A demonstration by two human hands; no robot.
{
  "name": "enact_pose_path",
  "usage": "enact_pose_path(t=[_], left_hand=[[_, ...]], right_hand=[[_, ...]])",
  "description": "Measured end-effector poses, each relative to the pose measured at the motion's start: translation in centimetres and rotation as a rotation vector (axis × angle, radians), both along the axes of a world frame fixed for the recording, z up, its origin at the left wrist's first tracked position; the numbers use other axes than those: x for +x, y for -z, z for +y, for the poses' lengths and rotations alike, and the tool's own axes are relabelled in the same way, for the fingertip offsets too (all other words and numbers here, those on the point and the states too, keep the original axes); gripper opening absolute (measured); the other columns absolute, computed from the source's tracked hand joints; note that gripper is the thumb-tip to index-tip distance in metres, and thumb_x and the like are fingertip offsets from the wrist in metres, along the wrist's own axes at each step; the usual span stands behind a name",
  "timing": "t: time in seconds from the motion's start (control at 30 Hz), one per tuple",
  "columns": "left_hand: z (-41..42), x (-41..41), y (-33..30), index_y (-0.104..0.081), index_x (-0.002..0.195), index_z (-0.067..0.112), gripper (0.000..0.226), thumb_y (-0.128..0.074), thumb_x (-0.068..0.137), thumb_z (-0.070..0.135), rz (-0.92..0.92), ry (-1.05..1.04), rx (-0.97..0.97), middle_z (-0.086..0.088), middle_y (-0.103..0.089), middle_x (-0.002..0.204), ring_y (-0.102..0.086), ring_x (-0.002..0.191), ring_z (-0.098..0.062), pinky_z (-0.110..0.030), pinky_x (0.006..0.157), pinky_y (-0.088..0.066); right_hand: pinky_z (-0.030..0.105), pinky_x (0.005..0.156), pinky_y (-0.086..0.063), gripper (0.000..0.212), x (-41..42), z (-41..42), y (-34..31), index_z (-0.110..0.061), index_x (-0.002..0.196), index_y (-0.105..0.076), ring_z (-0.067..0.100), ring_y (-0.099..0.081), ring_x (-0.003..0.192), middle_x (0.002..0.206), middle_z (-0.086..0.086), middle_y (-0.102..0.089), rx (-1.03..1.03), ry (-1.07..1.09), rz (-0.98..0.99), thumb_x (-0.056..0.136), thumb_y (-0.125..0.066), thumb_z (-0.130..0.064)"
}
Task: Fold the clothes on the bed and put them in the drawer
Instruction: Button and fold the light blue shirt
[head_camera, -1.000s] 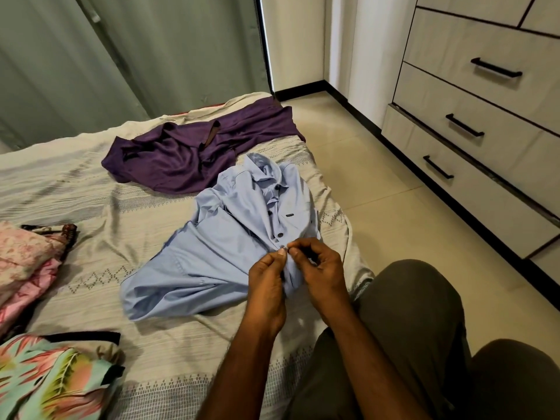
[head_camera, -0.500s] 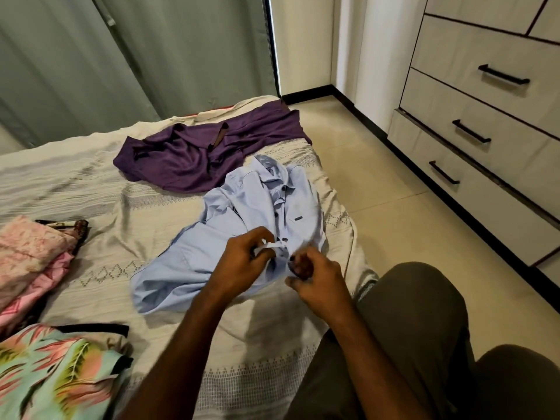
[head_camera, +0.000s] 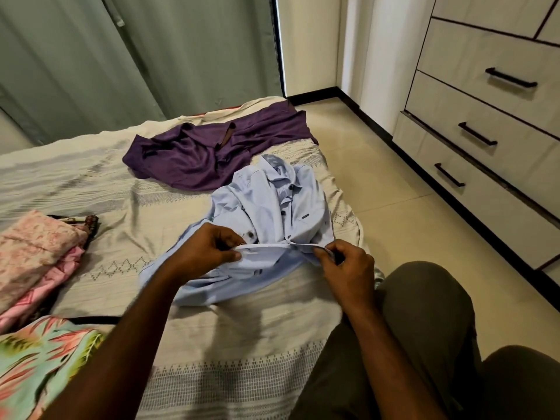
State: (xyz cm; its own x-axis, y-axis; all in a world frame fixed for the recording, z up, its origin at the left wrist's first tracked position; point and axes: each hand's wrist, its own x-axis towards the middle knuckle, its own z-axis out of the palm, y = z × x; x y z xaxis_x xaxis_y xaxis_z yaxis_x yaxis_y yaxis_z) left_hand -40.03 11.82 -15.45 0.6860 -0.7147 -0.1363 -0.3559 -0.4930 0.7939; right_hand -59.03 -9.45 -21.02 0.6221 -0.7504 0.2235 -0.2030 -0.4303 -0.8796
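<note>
1. Pale blue shirt [head_camera: 272,207] lies crumpled on the bed [head_camera: 127,207], near the bed's right edge, collar pointing away from the person and dark buttons showing down the front.
2. Left hand [head_camera: 206,250] pinches the shirt's near edge between thumb and curled fingers, at the left end of a taut strip of fabric.
3. Right hand [head_camera: 345,262] pinches the same strip at its right end; fingers curled round the cloth.
4. Both hands are apart, with the strip stretched straight between them and lifted just above the rest of the shirt, which lies beyond and below the hands.
5. Purple garment [head_camera: 206,156] lies spread on the bed beyond the shirt, touching or just overlapping its collar end; cannot tell which.
6. Pink cloth pile [head_camera: 33,253] and floral cloth [head_camera: 39,359] sit at the bed's left side, well apart from the hands.
7. Drawer unit [head_camera: 491,122] stands across the floor to the right, all visible drawers closed.
</note>
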Motion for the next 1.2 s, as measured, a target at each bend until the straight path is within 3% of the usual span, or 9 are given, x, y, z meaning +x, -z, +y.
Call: enact_pose_path(t=[0.23,0.37,0.53,0.67,0.77,0.9,1.0,1.1,1.2], left_hand=[[-0.1,-0.7,-0.9,-0.071,0.080,0.012,0.014,-0.081,0.079,0.001,-0.282,-0.244,-0.159,-0.001,-0.058,0.064,-0.048,0.059,-0.007,-0.024,0.061,-0.042],[-0.6,-3.4,-0.5,-0.058,0.086,0.023,0.021,-0.068,0.093,0.006,-0.066,-0.156,-0.241,-0.024,-0.055,0.059,-0.048,0.054,-0.021,-0.032,0.057,-0.041],[-1.0,-6.6,0.4,-0.067,0.090,0.007,0.005,-0.070,0.091,0.002,0.189,-0.191,-0.428,-0.020,-0.060,0.067,-0.058,0.063,-0.024,-0.029,0.057,-0.048],[-1.1,-7.2,0.2,-0.070,0.080,0.006,0.017,-0.065,0.090,0.019,0.435,-0.276,-0.558,-0.013,-0.067,0.073,-0.062,0.068,-0.024,-0.028,0.058,-0.049],[-0.9,-6.7,-0.1,-0.069,0.083,0.007,0.017,-0.061,0.097,0.010,0.381,-0.368,-0.536,-0.006,-0.066,0.068,-0.060,0.060,-0.018,-0.024,0.053,-0.045],[-0.5,-6.0,-0.5,-0.068,0.082,0.011,0.016,-0.062,0.096,0.005,0.248,-0.387,-0.497,-0.006,-0.062,0.071,-0.056,0.067,-0.017,-0.026,0.056,-0.045],[-0.8,-6.0,-0.6,-0.065,0.077,0.012,0.023,-0.057,0.099,0.009,0.282,-0.377,-0.476,-0.005,-0.060,0.068,-0.055,0.064,-0.017,-0.029,0.058,-0.043],[-1.2,-6.1,-1.0,-0.065,0.077,0.011,0.024,-0.056,0.100,0.012,0.317,-0.367,-0.502,-0.009,-0.061,0.072,-0.056,0.067,-0.021,-0.028,0.059,-0.043],[-1.6,-6.2,-1.1,-0.061,0.082,0.006,0.020,-0.055,0.100,0.010,0.325,-0.374,-0.528,-0.010,-0.060,0.074,-0.057,0.068,-0.019,-0.023,0.057,-0.044]], right_hand=[[0.018,0.064,-0.045,0.013,-0.5,-0.1,0.1,-0.021,0.086,-0.076,0.000,-0.062,0.074,0.078,-0.010,-0.070,0.050,-0.142,0.170,0.085,-0.071,-0.009],[0.020,0.061,-0.046,0.009,-0.5,0.1,-0.1,-0.020,0.083,-0.072,-0.001,-0.060,0.069,0.071,-0.013,-0.065,0.008,-0.046,0.148,0.090,-0.073,-0.024],[0.019,0.058,-0.046,0.025,-0.9,0.7,-1.1,-0.018,0.080,-0.067,0.001,-0.061,0.067,0.068,-0.013,-0.064,-0.033,-0.066,0.041,0.095,-0.064,-0.037],[0.030,0.074,-0.056,0.009,-1.5,-0.1,-0.8,-0.020,0.083,-0.071,0.009,-0.068,0.078,0.078,-0.006,-0.072,0.266,-0.282,0.012,0.091,-0.073,-0.024],[0.031,0.086,-0.059,0.018,-1.9,-0.6,-0.5,-0.016,0.094,-0.073,0.008,-0.070,0.087,0.088,-0.003,-0.075,0.368,-0.383,0.076,0.084,-0.076,-0.001],[0.026,0.088,-0.057,0.025,-1.9,-0.5,-0.3,-0.029,0.088,-0.073,-0.005,-0.066,0.084,0.087,-0.015,-0.072,0.164,-0.271,0.242,0.088,-0.071,-0.004],[0.031,0.084,-0.055,0.010,-1.9,-0.4,-0.3,-0.027,0.092,-0.072,0.001,-0.062,0.089,0.098,-0.009,-0.069,0.047,-0.323,0.279,0.086,-0.076,-0.020],[0.022,0.080,-0.051,0.038,-1.8,0.6,-0.3,-0.030,0.102,-0.068,0.001,-0.058,0.093,0.105,-0.014,-0.061,0.027,-0.471,0.286,0.073,-0.084,-0.048],[0.034,0.082,-0.050,0.031,-1.2,0.9,0.6,-0.025,0.097,-0.070,0.012,-0.060,0.094,0.099,-0.012,-0.061,-0.177,-0.440,0.300,0.075,-0.082,-0.044]])
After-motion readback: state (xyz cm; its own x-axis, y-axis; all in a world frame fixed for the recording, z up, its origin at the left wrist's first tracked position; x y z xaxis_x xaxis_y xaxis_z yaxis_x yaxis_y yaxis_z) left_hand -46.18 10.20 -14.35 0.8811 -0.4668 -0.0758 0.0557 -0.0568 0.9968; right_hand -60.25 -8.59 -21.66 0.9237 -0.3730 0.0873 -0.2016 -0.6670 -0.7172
